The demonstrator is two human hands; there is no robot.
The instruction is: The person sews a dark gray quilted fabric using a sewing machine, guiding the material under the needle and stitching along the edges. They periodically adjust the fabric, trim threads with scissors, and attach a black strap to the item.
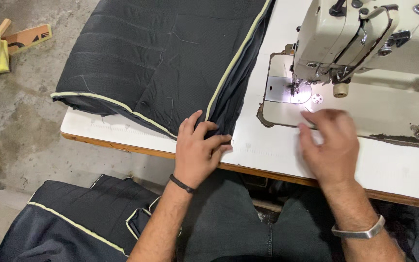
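We are pressing our left hand (pixel 199 151) flat, fingers spread, onto the near corner of the black quilted fabric panel with pale yellow piping (pixel 170 63), where it is lying on the white sewing surface (pixel 277 153). The hand is gripping nothing — it is only pinning the cloth down. Our right hand (pixel 330 141) is hovering open and empty, slightly blurred, just in front of the cream industrial sewing machine (pixel 364 39), apart from the fabric.

The panel is lying to the left of the lit metal needle plate (pixel 287 91), with a bare strip of surface between them. Its long axis is running away from us, and the piped edge is facing the machine. The left hand is the one in contact with the panel — the right is the nearer to the needle. A second piped black panel (pixel 78 218) is hanging below the surface edge beside our left knee.
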